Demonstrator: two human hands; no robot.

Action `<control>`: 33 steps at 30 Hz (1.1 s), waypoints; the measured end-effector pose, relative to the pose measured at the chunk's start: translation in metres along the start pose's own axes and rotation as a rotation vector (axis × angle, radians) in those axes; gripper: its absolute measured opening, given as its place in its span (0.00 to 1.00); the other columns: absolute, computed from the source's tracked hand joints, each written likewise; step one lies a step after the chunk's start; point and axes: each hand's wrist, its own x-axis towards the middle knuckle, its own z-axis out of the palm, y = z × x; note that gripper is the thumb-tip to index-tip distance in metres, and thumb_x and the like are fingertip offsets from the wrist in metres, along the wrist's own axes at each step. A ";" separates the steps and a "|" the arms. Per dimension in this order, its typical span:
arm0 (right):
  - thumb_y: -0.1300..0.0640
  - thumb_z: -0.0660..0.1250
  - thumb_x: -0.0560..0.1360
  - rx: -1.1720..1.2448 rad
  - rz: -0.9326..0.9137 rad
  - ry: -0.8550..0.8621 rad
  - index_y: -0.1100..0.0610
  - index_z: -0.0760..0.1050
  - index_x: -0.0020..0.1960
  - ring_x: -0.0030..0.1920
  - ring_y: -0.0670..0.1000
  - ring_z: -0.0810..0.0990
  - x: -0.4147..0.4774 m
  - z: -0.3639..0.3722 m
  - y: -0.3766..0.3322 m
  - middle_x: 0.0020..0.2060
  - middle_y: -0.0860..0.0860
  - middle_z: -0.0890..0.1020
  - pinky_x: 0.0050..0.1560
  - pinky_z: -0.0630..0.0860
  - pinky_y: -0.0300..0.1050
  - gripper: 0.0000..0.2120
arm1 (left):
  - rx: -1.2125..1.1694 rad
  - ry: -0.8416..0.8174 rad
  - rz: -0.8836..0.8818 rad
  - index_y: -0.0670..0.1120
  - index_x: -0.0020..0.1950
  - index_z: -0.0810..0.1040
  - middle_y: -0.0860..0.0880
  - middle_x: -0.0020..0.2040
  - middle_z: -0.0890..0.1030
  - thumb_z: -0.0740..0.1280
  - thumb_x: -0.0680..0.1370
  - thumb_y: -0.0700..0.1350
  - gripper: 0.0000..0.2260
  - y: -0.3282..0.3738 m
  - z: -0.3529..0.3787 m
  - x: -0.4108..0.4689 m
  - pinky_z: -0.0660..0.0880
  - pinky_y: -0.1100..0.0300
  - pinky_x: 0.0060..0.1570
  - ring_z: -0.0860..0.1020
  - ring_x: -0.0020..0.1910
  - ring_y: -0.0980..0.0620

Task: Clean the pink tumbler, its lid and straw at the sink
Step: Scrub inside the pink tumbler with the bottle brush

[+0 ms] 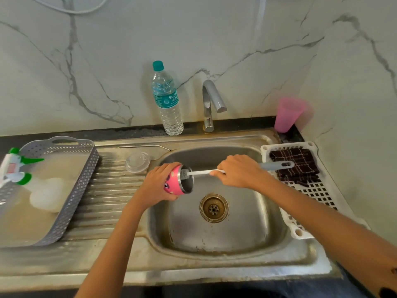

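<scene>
The pink tumbler [173, 182] lies on its side over the left edge of the sink [214, 244], its steel-lined mouth turned to the right, with pale dots and dark marks on its pink skin. The left hand [158, 186] wraps around its body, fingers curled over the top and thumb underneath. The right hand [240, 172] closes around the shaft of a bottle brush [202, 172], whose head sits inside the tumbler's mouth while the grey handle end sticks out past the hand to the right. The clear lid [137, 162] rests on the ribbed drainboard just left of the basin, and the metal straw [146, 146] lies along the ledge behind it. A grey basket [71, 201] on the far left holds a spray bottle [12, 166]. A white rack [311, 191] on the right holds a dark checked cloth [294, 166].
</scene>
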 end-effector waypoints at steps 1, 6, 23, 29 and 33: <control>0.40 0.52 0.81 -0.010 0.005 -0.002 0.54 0.68 0.33 0.29 0.47 0.71 -0.003 -0.004 0.004 0.27 0.49 0.72 0.34 0.66 0.42 0.24 | -0.016 0.015 -0.002 0.52 0.72 0.65 0.52 0.65 0.73 0.73 0.61 0.59 0.42 0.000 -0.003 0.000 0.71 0.51 0.63 0.73 0.62 0.50; 0.41 0.52 0.81 -0.058 -0.008 0.052 0.54 0.73 0.38 0.30 0.47 0.72 0.003 -0.001 -0.006 0.28 0.48 0.72 0.34 0.66 0.42 0.23 | -0.046 0.026 0.028 0.51 0.73 0.64 0.51 0.67 0.72 0.76 0.61 0.56 0.43 0.020 0.002 0.011 0.70 0.55 0.64 0.71 0.64 0.51; 0.41 0.51 0.81 -0.087 -0.050 0.012 0.54 0.67 0.32 0.26 0.46 0.68 -0.022 -0.006 0.005 0.26 0.48 0.69 0.30 0.63 0.40 0.25 | 0.097 -0.009 0.055 0.55 0.72 0.64 0.52 0.65 0.73 0.71 0.60 0.61 0.41 0.010 -0.005 0.015 0.70 0.49 0.64 0.72 0.64 0.48; 0.40 0.51 0.81 -0.085 -0.027 0.044 0.52 0.68 0.33 0.27 0.47 0.70 -0.014 -0.017 0.003 0.26 0.47 0.70 0.32 0.69 0.44 0.23 | 0.051 -0.055 0.026 0.52 0.72 0.64 0.51 0.65 0.73 0.74 0.61 0.57 0.42 0.011 0.005 0.013 0.70 0.50 0.63 0.73 0.62 0.48; 0.43 0.51 0.82 -0.126 -0.062 -0.002 0.56 0.75 0.40 0.31 0.51 0.72 -0.022 -0.002 -0.019 0.29 0.49 0.70 0.36 0.74 0.48 0.23 | 0.120 -0.060 0.035 0.54 0.73 0.64 0.52 0.65 0.73 0.69 0.59 0.62 0.43 0.006 -0.004 0.019 0.70 0.49 0.64 0.72 0.64 0.48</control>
